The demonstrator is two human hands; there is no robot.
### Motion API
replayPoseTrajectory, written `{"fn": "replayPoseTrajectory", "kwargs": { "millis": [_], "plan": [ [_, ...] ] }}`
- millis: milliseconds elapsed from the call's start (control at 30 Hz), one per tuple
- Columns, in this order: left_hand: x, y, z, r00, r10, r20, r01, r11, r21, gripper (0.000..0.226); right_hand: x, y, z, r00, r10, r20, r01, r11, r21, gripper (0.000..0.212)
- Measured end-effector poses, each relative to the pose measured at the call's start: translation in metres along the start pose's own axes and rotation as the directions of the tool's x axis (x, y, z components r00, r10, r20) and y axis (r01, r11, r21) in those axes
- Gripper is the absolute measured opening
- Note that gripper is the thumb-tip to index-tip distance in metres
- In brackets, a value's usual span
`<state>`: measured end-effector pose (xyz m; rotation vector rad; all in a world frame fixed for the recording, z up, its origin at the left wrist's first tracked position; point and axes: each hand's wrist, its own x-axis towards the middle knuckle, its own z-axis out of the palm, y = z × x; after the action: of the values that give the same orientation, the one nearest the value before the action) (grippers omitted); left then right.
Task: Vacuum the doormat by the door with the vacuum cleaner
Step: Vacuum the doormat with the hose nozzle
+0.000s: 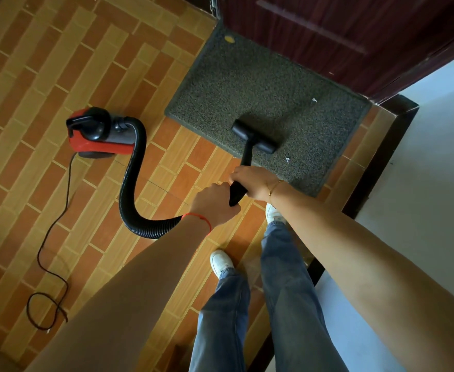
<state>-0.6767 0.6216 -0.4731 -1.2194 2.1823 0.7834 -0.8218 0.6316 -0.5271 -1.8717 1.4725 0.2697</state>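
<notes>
two hands grip the black rigid plastic wand (243,173) of the vacuum: the right hand (255,182) is curled round it further down, toward the head, and the left hand (215,204) is wrapped round the upper end where the black ribbed flexible hose (132,183) joins. the wide black floor nozzle (255,136) sits flat on the dark grey speckled rectangular doormat (247,84), near its closer edge, and the mat itself lies on the orange and tan brick-pattern tiled floor (46,76), right up against the dark reddish-brown wooden door (341,36). a few pale scraps (313,100) and a yellowish fleck (229,38) still lie on the mat, so i'd judge the cleaning only partly done. the red and black canister body (97,134) stands on the tiles just left of the mat, with its thin dark power cord (56,237) trailing in loops. the wand looks light and stiff, best steered with this two-handed hold, low hand guiding and high hand pushing. the mat looks thin and coarse, with a rubbery border, and it may creep or bunch under suction, so short strokes seem wise. the hose is springy and could tug the canister along if stretched
</notes>
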Motion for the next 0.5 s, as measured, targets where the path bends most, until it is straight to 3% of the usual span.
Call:
{"fn": "replayPoseTrajectory", "kwargs": {
  "millis": [500],
  "plan": [
    [0.119, 0.086, -0.072, 0.996, -0.077, -0.035, 0.071, 0.986, -0.151, 0.022, 0.024, 0.136, -0.096, 1.0, -0.03, 0.003, 0.03, 0.999, -0.035, 0.031]
  ]
}}
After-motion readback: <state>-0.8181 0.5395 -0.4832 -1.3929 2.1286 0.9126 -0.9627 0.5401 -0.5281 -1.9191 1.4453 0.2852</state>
